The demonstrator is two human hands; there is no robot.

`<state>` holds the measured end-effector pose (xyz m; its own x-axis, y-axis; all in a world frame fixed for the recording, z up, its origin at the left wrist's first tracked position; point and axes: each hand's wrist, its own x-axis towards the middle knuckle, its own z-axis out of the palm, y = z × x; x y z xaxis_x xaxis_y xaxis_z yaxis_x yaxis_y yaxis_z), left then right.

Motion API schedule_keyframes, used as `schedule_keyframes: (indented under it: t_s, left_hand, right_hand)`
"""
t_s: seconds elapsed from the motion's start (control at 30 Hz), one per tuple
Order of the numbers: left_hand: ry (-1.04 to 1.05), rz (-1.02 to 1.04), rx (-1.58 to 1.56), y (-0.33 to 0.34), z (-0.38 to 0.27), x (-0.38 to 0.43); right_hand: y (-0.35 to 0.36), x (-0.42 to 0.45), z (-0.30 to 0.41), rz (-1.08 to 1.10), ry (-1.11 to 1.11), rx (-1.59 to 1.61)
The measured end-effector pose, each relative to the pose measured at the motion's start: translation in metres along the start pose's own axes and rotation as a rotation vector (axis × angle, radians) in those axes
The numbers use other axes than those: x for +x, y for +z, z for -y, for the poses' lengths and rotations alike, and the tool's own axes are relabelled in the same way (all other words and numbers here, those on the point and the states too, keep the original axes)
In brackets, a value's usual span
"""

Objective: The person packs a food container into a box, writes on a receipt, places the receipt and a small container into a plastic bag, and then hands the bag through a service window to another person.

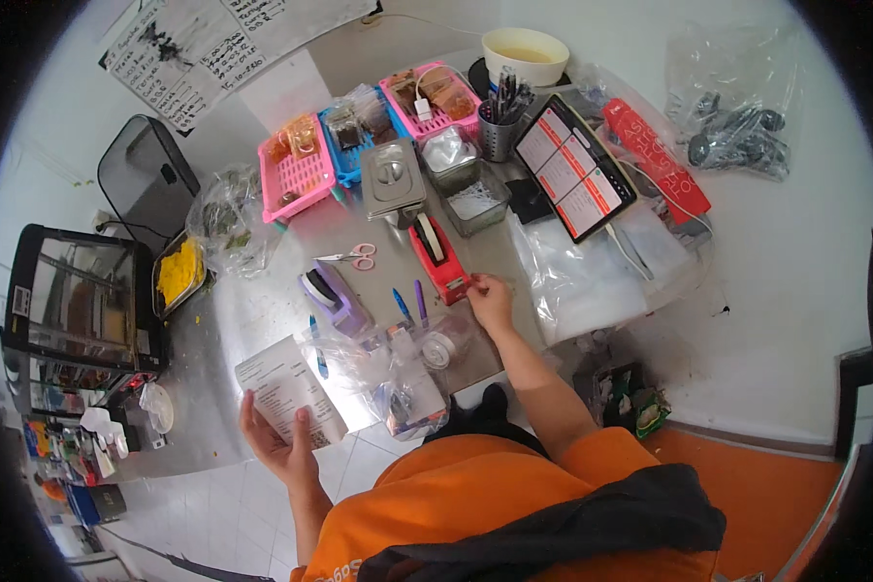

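My left hand (284, 444) holds a printed paper slip (291, 385) between thumb and fingers, at the table's near edge. My right hand (491, 298) has its fingertips pinched at the cutter end of a red tape dispenser (436, 258), apparently on the end of the tape; the clear strip itself is hard to make out. Left of it stands a purple tape dispenser (338, 298) with pink-handled scissors (356, 256) behind. Between my hands, a clear plastic bag (411, 385) with packed items lies near the front edge, beside a clear cup with a white lid (439, 351).
Pens (420, 302) lie behind the bag. Pink baskets (298, 174), a lidded steel container (393, 178) and a pen holder (496, 131) line the back. A tablet (575, 167) stands at right above plastic bags (575, 284). A glass-fronted display case (80, 291) is far left.
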<state>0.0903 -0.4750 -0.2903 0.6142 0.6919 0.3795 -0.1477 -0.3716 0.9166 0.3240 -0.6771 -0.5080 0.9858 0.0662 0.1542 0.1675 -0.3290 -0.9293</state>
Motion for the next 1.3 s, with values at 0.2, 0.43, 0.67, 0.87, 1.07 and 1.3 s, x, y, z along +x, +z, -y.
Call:
schedule_keyframes:
  t_s: [0.2,0.43,0.67,0.87,1.07,1.3]
  left_hand:
    - [-0.002,0.048,0.172,-0.014,0.004,0.0]
    - [-0.003,-0.016,0.155,-0.014,0.002,-0.008]
    - [0.049,0.164,0.174,-0.018,0.022,-0.017]
    - [0.091,0.422,0.244,-0.002,0.012,-0.032]
    - [0.065,0.735,0.227,0.026,0.014,-0.041]
    - [0.007,0.837,0.149,0.035,0.023,-0.049]
  right_hand:
    - [-0.002,0.022,0.053,-0.085,0.012,-0.035]
    - [-0.003,0.007,0.033,0.157,0.249,0.566]
    - [-0.006,0.004,0.052,0.12,0.128,-0.013]
    - [-0.024,-0.033,0.035,0.102,0.097,-0.023]
    - [-0.035,-0.071,0.118,0.52,0.487,1.27]
    - [-0.019,-0.063,0.138,0.752,0.477,1.155]
